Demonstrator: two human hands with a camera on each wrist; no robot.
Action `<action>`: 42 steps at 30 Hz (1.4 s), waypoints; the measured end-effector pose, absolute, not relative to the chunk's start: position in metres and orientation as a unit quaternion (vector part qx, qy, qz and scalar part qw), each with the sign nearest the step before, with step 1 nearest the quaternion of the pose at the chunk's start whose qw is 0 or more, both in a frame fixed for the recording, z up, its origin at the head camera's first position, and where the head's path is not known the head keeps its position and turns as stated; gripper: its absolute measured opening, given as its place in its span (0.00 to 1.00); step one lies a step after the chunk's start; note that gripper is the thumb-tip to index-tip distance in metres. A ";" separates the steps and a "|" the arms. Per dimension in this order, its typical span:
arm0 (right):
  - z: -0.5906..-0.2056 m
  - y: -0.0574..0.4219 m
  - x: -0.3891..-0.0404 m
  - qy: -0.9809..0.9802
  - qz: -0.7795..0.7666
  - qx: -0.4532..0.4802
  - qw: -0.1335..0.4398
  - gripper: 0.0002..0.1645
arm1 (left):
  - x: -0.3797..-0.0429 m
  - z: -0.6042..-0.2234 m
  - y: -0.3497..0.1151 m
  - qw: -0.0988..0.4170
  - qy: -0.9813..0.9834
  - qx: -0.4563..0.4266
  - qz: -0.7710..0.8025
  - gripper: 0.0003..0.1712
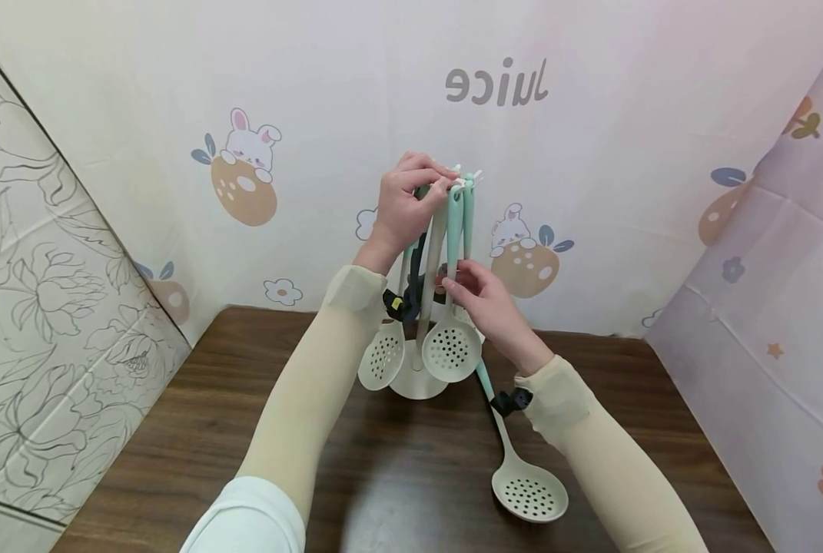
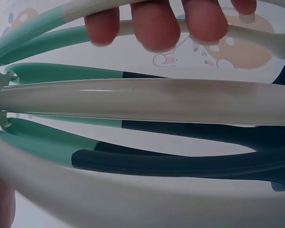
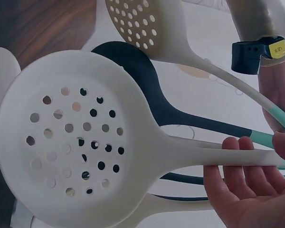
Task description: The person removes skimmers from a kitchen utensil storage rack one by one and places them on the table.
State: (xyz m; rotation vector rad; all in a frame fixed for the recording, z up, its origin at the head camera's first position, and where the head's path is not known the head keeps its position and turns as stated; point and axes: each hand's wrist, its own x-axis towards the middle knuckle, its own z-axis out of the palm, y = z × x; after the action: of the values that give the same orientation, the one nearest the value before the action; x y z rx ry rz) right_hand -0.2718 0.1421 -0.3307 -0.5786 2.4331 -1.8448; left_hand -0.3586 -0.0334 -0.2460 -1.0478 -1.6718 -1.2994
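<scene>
A utensil stand (image 1: 419,385) with a round base and central pole (image 2: 147,99) carries several hanging utensils. At its top, my left hand (image 1: 411,196) grips the hook end, fingers bent over it. My right hand (image 1: 483,296) holds the shaft of a pale skimmer (image 1: 452,351) with a teal handle end, thumb on one side and fingers on the other. In the right wrist view, the round perforated head (image 3: 76,137) of this skimmer hangs in front of a dark utensil (image 3: 133,66). The handle's looped tip is up at the hooks.
Another pale perforated skimmer (image 1: 529,491) lies on the wooden table (image 1: 259,430), its handle pointing toward the stand. One more perforated utensil (image 1: 382,357) hangs on the stand's left. Behind is a printed curtain (image 1: 328,77).
</scene>
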 end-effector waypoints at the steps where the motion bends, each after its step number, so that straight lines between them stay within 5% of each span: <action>1: -0.331 0.141 -0.273 0.778 -0.598 -0.189 0.017 0.27 | -0.358 -0.246 -0.034 0.378 -0.655 -0.409 -0.510 0.12; 11: -0.333 0.136 -0.278 0.763 -0.606 -0.222 0.023 0.13 | -0.333 -0.232 -0.035 0.349 -0.655 -0.400 -0.538 0.09; 20: -0.331 0.137 -0.275 0.752 -0.612 -0.244 0.025 0.18 | -0.321 -0.222 -0.040 0.323 -0.641 -0.411 -0.562 0.10; 42: -0.332 0.131 -0.264 0.754 -0.606 -0.253 0.022 0.19 | -0.368 -0.244 -0.047 0.243 -0.567 -0.472 -0.629 0.12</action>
State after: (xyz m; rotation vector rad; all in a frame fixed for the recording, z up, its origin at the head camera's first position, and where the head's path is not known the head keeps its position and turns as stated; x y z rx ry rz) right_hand -0.2640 0.1307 -0.3319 -0.7823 2.3360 -1.8775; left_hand -0.3684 -0.0472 -0.2439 -1.2898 -1.5499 -1.7190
